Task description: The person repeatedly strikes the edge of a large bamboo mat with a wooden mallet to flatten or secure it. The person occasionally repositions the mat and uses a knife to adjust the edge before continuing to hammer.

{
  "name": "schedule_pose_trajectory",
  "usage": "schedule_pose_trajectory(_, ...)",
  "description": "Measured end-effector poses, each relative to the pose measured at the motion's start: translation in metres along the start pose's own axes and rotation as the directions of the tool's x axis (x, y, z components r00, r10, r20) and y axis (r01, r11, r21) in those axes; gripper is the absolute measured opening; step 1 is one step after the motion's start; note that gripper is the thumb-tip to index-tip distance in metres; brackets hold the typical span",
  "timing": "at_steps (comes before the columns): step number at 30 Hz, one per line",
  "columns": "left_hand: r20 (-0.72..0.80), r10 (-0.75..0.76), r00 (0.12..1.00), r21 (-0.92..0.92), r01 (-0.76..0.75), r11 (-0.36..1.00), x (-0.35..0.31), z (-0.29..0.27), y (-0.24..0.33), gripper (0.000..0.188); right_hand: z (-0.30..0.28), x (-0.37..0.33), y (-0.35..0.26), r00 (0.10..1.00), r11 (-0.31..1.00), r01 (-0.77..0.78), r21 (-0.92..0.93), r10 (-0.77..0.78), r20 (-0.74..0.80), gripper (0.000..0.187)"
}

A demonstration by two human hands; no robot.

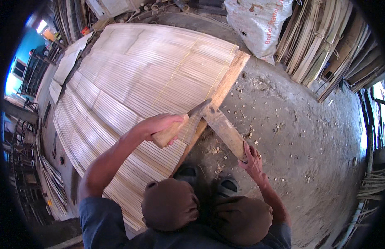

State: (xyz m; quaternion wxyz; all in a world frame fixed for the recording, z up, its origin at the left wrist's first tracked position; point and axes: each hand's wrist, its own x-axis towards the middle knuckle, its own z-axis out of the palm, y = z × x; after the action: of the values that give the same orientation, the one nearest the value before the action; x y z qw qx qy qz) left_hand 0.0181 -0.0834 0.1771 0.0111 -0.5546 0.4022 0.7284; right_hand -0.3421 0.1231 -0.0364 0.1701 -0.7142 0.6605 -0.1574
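Observation:
My left hand (161,124) grips the wooden handle of a heavy knife (182,123) whose dark blade points up and right over the edge of a woven bamboo mat (130,83). My right hand (250,157) holds the near end of a short wooden plank (223,129) that lies across a long wooden batten (219,93). The batten runs along the mat's right edge. The blade tip meets the plank's far end at the batten. My knees (201,207) and sandalled feet (228,186) show below.
Wood chips (248,112) litter the concrete floor (300,141) to the right. A white sack (259,23) stands at the back, with bundles of bamboo strips (321,45) leaning at the upper right. More slat stacks (53,182) lie at the left.

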Motion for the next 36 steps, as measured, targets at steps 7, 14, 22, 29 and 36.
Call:
schedule_pose_trajectory(7, -0.021, 0.290, 0.957, 0.068, -0.288, 0.955, 0.011, 0.022, -0.044, 0.056, -0.014, 0.020, -0.017, 0.996, 0.991, -0.073, 0.111, 0.066, 0.066, 0.108)
schedule_pose_trajectory(14, -0.351, 0.278, 0.894, 0.335, -0.158, 0.929, 0.035, 0.045, -0.113, 0.071, -0.034, -0.014, -0.044, 0.898, 0.720, -0.423, 0.550, 0.252, 0.361, 0.101)
schedule_pose_trajectory(22, -0.368, 0.386, 0.846, 0.321, -0.274, 0.906, 0.048, 0.055, -0.143, 0.064, -0.005, -0.030, -0.064, 0.867, 0.335, -0.481, 0.810, 0.321, 0.382, 0.097)
schedule_pose_trajectory(29, -0.355, 0.291, 0.888, 0.304, -0.185, 0.935, 0.048, 0.060, -0.139, 0.063, 0.007, -0.030, -0.073, 0.868, 0.219, -0.449, 0.866, 0.338, 0.365, 0.097)
schedule_pose_trajectory(36, -0.369, 0.305, 0.878, 0.297, -0.200, 0.934, 0.045, 0.054, -0.145, 0.060, 0.013, -0.030, -0.079, 0.881, 0.218, -0.419, 0.881, 0.332, 0.337, 0.099)
